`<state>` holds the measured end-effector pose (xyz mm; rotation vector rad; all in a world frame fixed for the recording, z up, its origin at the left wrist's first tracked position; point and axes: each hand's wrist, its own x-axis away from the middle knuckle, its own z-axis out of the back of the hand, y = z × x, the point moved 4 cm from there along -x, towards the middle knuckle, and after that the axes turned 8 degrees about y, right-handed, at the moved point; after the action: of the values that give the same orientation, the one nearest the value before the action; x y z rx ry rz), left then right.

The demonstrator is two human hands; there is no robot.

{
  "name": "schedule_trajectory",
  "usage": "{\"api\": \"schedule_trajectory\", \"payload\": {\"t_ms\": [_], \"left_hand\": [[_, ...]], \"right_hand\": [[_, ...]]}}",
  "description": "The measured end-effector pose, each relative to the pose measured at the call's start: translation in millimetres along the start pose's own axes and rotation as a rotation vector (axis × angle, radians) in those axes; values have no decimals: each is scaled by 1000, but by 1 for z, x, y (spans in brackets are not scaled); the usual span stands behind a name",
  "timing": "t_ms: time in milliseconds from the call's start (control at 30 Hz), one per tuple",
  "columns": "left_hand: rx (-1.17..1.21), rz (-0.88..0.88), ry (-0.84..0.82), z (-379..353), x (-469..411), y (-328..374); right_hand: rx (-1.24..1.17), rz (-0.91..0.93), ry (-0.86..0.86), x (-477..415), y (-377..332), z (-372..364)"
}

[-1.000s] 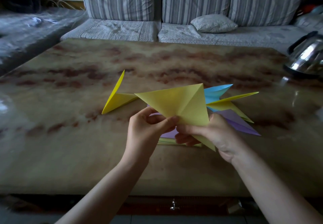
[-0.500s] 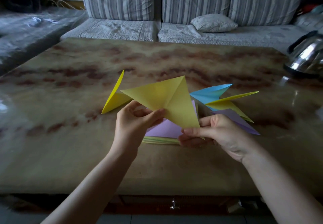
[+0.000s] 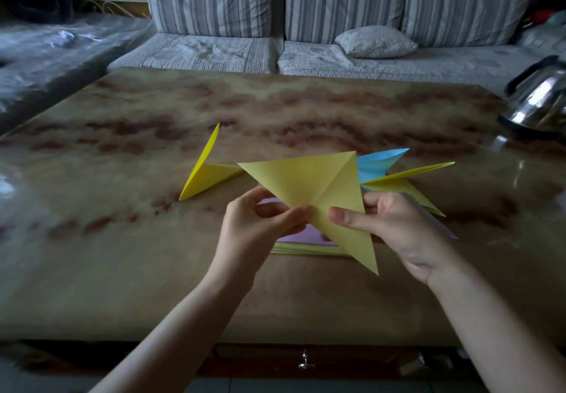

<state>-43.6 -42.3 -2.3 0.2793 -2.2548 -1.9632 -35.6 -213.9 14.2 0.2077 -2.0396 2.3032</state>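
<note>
I hold a folded yellow paper (image 3: 309, 184) above the table, creased into triangles with one point hanging down to the right. My left hand (image 3: 257, 227) pinches its lower left edge between thumb and fingers. My right hand (image 3: 395, 227) pinches it from the right, thumb on the front face. Under my hands lies a stack of paper sheets (image 3: 303, 244) with a purple sheet on top, partly hidden.
Finished folded pieces lie on the marbled table (image 3: 122, 239): a yellow one (image 3: 208, 175) at the left, a blue one (image 3: 376, 163), a yellow one (image 3: 404, 181) and a purple one at the right. A steel kettle (image 3: 542, 101) stands far right. A striped sofa runs behind.
The yellow paper has turned in my hands, swinging left and then back to the middle. Its long point now hangs lower right, and my right thumb has come onto its front face.
</note>
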Motion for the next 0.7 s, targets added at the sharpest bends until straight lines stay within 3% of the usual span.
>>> {"api": "schedule_trajectory", "payload": {"t_ms": [167,433,700], "left_hand": [[81,34,44,4,-4,1],[314,96,213,25,-20,8],[343,78,307,31,-21,13]], "right_hand": [[-156,-65,-42,2,5,-16],[-107,-29,-24,0,9,-15],[-105,-11,-48,4,8,-17]]}}
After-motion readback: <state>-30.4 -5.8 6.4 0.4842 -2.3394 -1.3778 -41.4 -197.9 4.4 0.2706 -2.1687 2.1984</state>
